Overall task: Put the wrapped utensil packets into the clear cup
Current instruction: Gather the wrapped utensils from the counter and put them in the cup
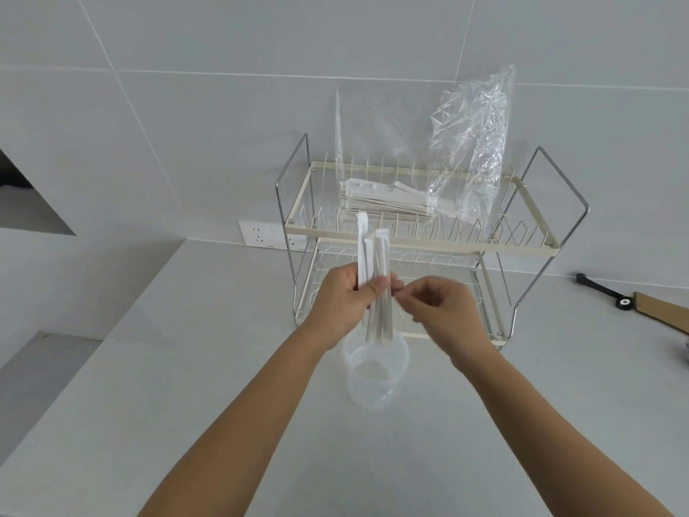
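My left hand [345,305] grips a bundle of long white wrapped utensil packets [374,255], held upright over the clear cup [374,371]. The lower ends of the packets hang just above the cup's rim. My right hand [434,305] is beside the bundle, its fingertips pinching at the packets' right edge; the hand is blurred. The cup stands on the white counter in front of the rack. A stack of more wrapped packets [387,201] lies on the top shelf of the dish rack [421,248].
A crumpled clear plastic bag [473,143] stands on the rack's top shelf at the right. A wall socket [261,233] sits left of the rack. A black-handled tool and a cardboard piece [656,307] lie at the counter's right. The counter's left edge drops off.
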